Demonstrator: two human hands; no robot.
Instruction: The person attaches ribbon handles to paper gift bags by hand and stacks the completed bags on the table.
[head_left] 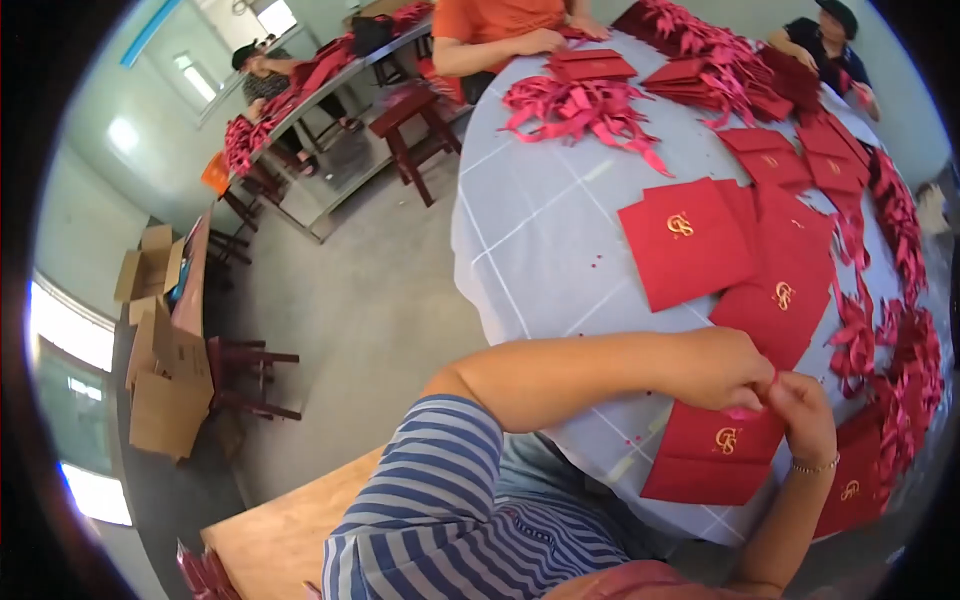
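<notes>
A red paper bag [700, 470] with a gold monogram lies flat on the table right under my hands. My left hand [725, 368] reaches over its top edge with fingers pinched together. Close against it, my right hand [806, 408], a bracelet on the wrist, is also closed in a pinch. Between the fingertips a bit of pink ribbon [742, 412] shows at the bag's upper edge; most of it is hidden by the fingers. Just beyond my hands, more red bags [690, 240] with the same gold mark overlap one another.
The round table [540, 250] has a pale checked cover. Pink ribbons [580, 110] lie heaped at the far side, with further ribbon bundles [905, 380] along the right edge. A co-worker in orange [490, 40] and one in dark clothes [825, 50] sit there. Stools [415, 135] and cardboard boxes [170, 370] stand left.
</notes>
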